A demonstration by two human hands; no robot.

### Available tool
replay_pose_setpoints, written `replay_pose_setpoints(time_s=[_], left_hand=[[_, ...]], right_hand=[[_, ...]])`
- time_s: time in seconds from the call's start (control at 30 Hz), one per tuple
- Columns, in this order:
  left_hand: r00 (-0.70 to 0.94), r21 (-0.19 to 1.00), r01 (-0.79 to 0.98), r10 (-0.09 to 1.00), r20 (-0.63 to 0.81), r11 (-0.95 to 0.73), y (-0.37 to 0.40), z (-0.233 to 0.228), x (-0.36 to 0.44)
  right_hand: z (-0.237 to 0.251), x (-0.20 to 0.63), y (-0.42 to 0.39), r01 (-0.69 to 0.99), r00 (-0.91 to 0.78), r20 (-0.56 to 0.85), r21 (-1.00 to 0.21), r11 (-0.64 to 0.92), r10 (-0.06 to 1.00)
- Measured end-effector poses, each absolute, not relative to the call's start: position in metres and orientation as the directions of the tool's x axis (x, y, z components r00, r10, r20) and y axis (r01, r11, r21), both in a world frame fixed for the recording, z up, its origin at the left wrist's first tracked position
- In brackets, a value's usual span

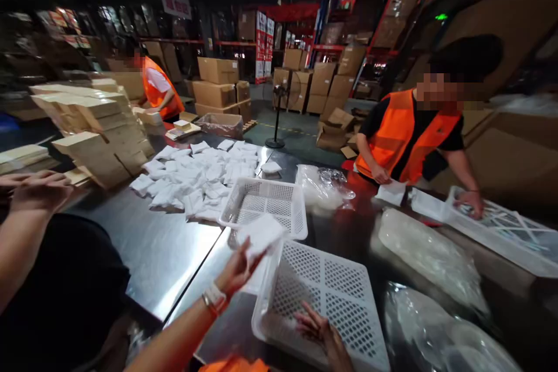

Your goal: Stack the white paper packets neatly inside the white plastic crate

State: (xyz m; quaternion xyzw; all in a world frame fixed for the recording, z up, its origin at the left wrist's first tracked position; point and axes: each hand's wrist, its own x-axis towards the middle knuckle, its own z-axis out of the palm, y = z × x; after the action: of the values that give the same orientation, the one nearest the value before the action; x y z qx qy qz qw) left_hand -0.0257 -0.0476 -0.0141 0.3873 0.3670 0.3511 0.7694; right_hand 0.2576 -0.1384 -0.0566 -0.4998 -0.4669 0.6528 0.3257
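Observation:
My left hand (239,267), with a pale watch on the wrist, grips a white folded packet (261,232) by its near edge. The packet is held up between two white plastic baskets, in front of the farther basket (299,224). Over the nearer basket (375,325) hovers my right hand (320,328), fingers spread and nothing in them. That basket's perforated floor shows around the hand. Beyond, a wide heap of similar white packets (196,177) covers part of the metal table (174,256).
Stacked flat cartons (100,122) stand at the left, beside a person in black (56,296). Across the table a co-worker in an orange vest (401,133) reaches into a long white tray (501,244). Clear plastic bags (431,256) lie at the right. A floor fan (276,116) stands behind.

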Motion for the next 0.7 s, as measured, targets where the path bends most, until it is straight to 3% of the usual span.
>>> replay_pose_setpoints(time_s=[0.03,0.1,0.17,0.23,0.4,0.57,0.63,0.7], left_hand=[[0.359,0.931,-0.208,0.909,-0.212,0.300,-0.031,-0.010,-0.044],[0.165,0.995,0.090,0.985,-0.047,0.032,-0.001,-0.013,-0.069],[0.139,0.828,0.549,0.989,0.045,-0.115,0.012,-0.034,-0.073],[0.186,0.678,0.719,0.982,0.030,-0.157,0.004,-0.065,-0.062],[0.346,0.463,0.848,0.931,-0.117,-0.257,-0.045,-0.124,-0.034],[0.418,0.286,0.895,0.869,-0.264,-0.344,-0.027,-0.131,-0.040],[0.439,0.242,0.894,0.846,-0.302,-0.378,-0.016,-0.127,-0.044],[0.465,0.211,0.884,0.829,-0.311,-0.416,-0.012,-0.123,-0.049]], right_hand=[[-0.054,0.253,-0.142,0.040,-0.301,-0.344,-0.936,-0.349,0.889],[-0.048,0.245,-0.146,0.057,-0.234,-0.339,-0.941,-0.335,0.911],[-0.045,0.240,-0.150,0.077,-0.164,-0.335,-0.942,-0.326,0.928],[-0.046,0.239,-0.155,0.081,-0.130,-0.338,-0.940,-0.330,0.932],[-0.051,0.252,-0.181,0.097,-0.013,-0.351,-0.932,-0.348,0.936],[-0.044,0.304,-0.214,0.077,0.239,-0.289,-0.946,-0.315,0.927],[-0.045,0.342,-0.229,0.088,0.480,-0.200,-0.958,-0.273,0.854],[-0.049,0.383,-0.250,0.153,0.742,-0.053,-0.957,-0.246,0.668]])
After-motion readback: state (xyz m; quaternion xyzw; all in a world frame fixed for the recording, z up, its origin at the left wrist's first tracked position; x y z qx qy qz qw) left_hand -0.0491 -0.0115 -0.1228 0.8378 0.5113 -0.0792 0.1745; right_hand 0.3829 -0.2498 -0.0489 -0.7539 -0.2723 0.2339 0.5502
